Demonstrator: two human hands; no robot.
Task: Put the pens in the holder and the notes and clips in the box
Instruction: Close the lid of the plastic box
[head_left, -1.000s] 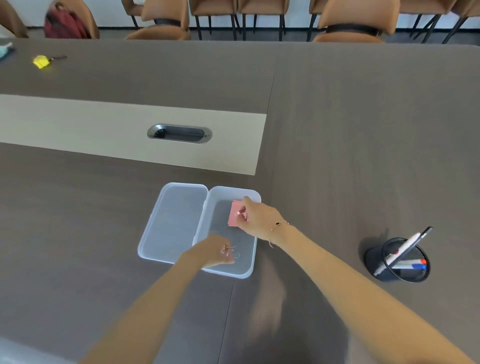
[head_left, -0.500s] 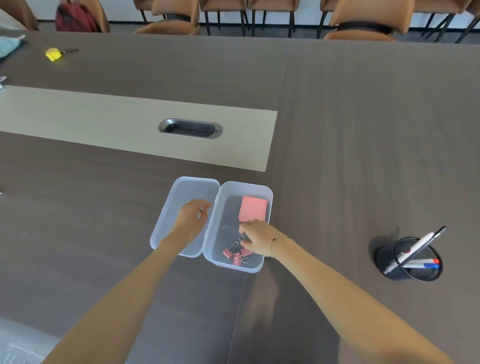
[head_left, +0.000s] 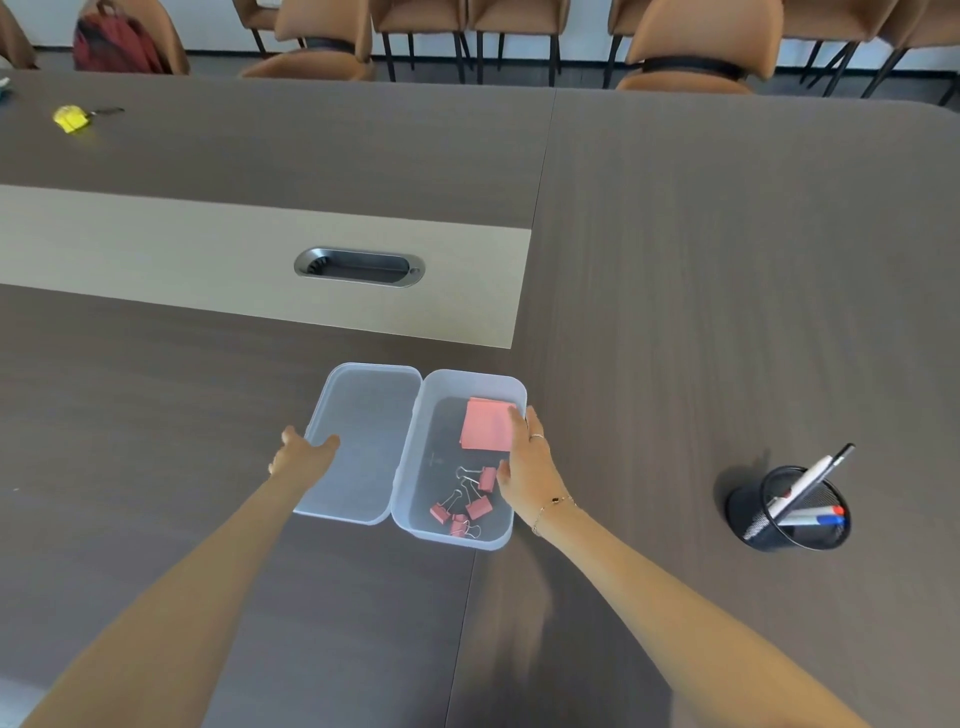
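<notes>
A clear plastic box (head_left: 470, 380) lies open on the dark table, its hinged lid (head_left: 363, 415) flat to the left. Inside are a pink pad of notes (head_left: 485, 423) at the far end and several pink binder clips (head_left: 467, 506) at the near end. My left hand (head_left: 301, 457) grips the lid's left edge, thumb on top. My right hand (head_left: 527, 467) holds the box's right wall, thumb inside near the clips. A black mesh holder (head_left: 763, 525) at the right contains several pens (head_left: 810, 478).
A metal cable port (head_left: 359, 266) sits in the beige strip beyond the box. A small yellow object (head_left: 72, 117) lies at the far left. Brown chairs (head_left: 696, 41) line the far edge, one bearing a red backpack (head_left: 117, 44).
Both hands have left the inside of the box. The left moved out to the lid's left edge, and the right shifted from the clips to the box's right wall.
</notes>
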